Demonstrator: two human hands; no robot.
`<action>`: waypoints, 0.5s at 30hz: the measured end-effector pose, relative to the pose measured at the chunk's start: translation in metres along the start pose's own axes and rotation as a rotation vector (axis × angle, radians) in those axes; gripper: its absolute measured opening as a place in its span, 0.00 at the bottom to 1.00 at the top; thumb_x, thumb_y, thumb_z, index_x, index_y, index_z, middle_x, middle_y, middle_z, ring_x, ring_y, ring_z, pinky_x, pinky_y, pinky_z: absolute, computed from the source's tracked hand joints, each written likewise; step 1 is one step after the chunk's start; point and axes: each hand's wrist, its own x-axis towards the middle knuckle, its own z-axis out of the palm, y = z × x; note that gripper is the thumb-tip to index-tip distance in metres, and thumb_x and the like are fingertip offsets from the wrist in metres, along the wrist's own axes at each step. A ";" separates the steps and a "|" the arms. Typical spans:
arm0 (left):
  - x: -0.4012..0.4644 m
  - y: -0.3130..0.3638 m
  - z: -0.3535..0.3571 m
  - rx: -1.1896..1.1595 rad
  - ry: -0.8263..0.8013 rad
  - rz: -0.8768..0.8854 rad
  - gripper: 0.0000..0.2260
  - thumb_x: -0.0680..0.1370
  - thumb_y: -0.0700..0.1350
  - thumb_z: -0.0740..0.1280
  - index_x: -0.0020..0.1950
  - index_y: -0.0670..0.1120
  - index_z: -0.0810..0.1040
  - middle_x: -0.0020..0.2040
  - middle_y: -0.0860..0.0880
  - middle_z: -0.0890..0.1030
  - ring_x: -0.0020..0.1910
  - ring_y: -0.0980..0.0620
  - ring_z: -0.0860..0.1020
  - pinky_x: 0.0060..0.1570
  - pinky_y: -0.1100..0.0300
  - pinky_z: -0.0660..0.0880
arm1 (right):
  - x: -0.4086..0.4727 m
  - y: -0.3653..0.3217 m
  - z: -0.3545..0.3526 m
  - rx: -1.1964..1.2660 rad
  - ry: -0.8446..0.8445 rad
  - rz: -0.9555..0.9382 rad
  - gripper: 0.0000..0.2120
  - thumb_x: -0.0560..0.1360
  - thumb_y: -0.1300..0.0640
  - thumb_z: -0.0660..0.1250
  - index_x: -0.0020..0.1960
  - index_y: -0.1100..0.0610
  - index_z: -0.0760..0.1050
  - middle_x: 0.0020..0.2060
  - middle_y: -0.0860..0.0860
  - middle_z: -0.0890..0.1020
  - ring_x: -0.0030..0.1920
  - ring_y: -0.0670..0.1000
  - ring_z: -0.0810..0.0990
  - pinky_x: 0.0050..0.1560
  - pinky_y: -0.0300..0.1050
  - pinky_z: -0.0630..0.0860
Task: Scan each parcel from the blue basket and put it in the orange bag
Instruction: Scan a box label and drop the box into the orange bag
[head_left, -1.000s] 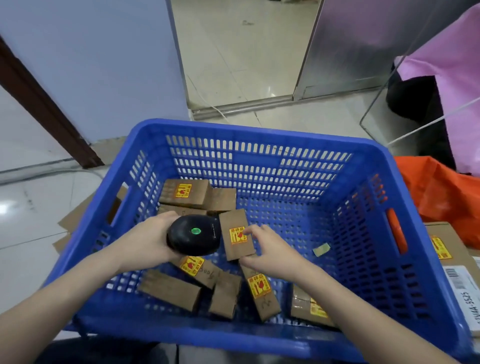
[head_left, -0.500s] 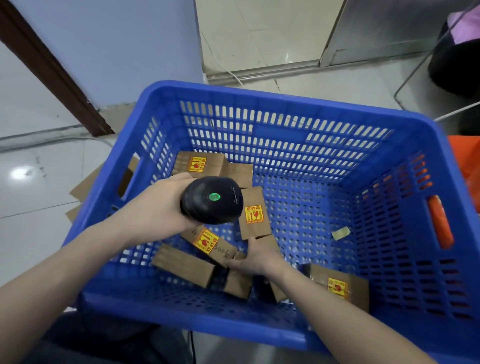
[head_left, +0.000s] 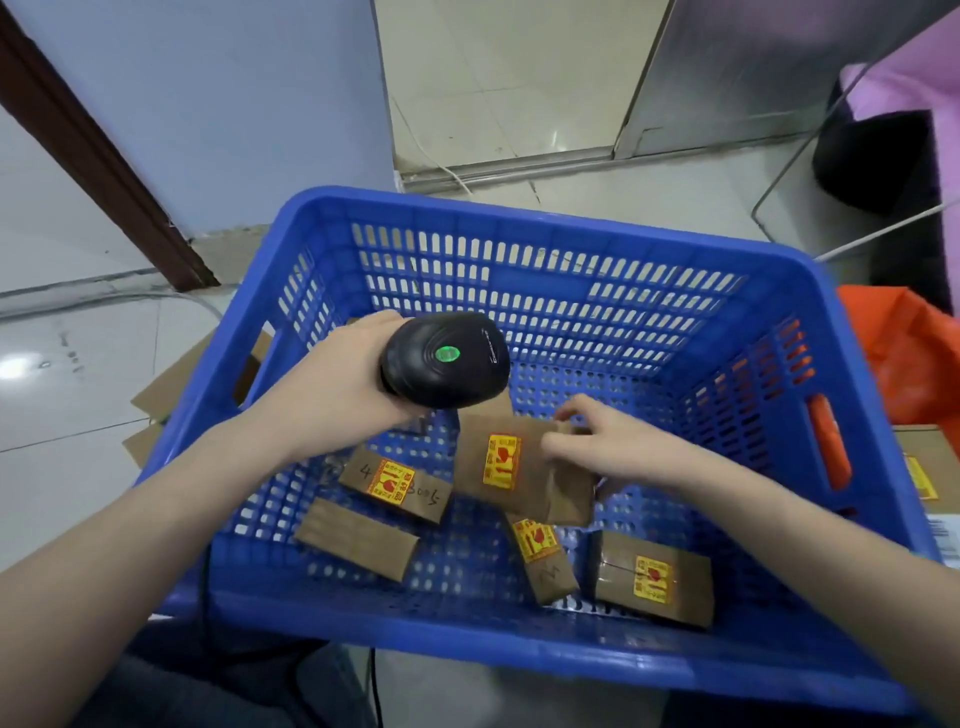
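The left hand (head_left: 332, 384) is curling its fingers around a black oval handheld scanner (head_left: 445, 359) showing a green light. At its 4 o'clock, the right hand (head_left: 613, 441) is pinching a brown cardboard parcel with a yellow sticker (head_left: 511, 467), tilted above the floor of the blue perforated plastic basket (head_left: 545, 291). Open floor is showing toward 1 o'clock; the orange bag (head_left: 914, 358) is lying beyond the right rim.
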 end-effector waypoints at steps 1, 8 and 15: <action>0.001 0.004 0.001 -0.019 0.020 -0.009 0.15 0.67 0.42 0.76 0.46 0.57 0.75 0.45 0.53 0.78 0.47 0.56 0.78 0.45 0.60 0.73 | -0.012 0.001 -0.014 0.078 0.044 -0.028 0.20 0.75 0.46 0.64 0.64 0.47 0.63 0.49 0.48 0.77 0.48 0.50 0.80 0.49 0.48 0.81; 0.015 0.039 0.014 -0.243 0.126 -0.042 0.12 0.71 0.42 0.74 0.53 0.48 0.79 0.43 0.55 0.82 0.40 0.60 0.77 0.39 0.69 0.72 | -0.057 0.019 -0.055 0.726 0.275 -0.208 0.25 0.72 0.64 0.69 0.66 0.53 0.66 0.57 0.56 0.77 0.47 0.52 0.82 0.55 0.50 0.79; 0.030 0.076 0.028 -0.553 0.083 -0.011 0.13 0.71 0.48 0.74 0.54 0.56 0.79 0.45 0.57 0.84 0.45 0.65 0.81 0.41 0.74 0.73 | -0.056 0.023 -0.055 0.852 0.418 -0.323 0.30 0.69 0.61 0.73 0.67 0.52 0.67 0.58 0.53 0.76 0.54 0.50 0.80 0.53 0.46 0.79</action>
